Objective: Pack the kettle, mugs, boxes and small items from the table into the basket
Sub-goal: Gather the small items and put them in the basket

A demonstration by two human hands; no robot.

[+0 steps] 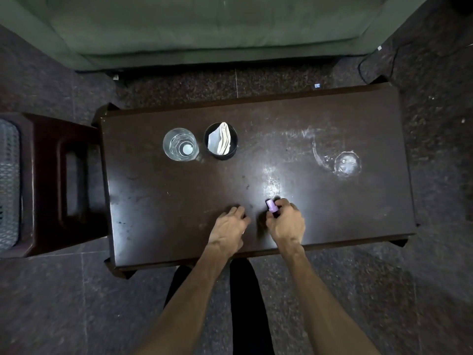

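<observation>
A small purple bottle (271, 206) pokes out of my right hand (286, 221), which is closed around it just above the near middle of the dark brown table (332, 201). Beside it, my left hand (228, 228) rests on the tabletop with curled fingers and nothing seen in it. At the table's far left stand a clear drinking glass (180, 144) and a black cup (220, 141) stuffed with folded paper. A mesh basket (9, 184) shows at the frame's left edge, mostly cut off.
A wet ring and water mark (345, 162) lie on the table's right part. A dark wooden stool (58, 183) stands left of the table, under the basket. A green sofa (204, 29) runs along the far side. My legs (245, 303) are below the near edge.
</observation>
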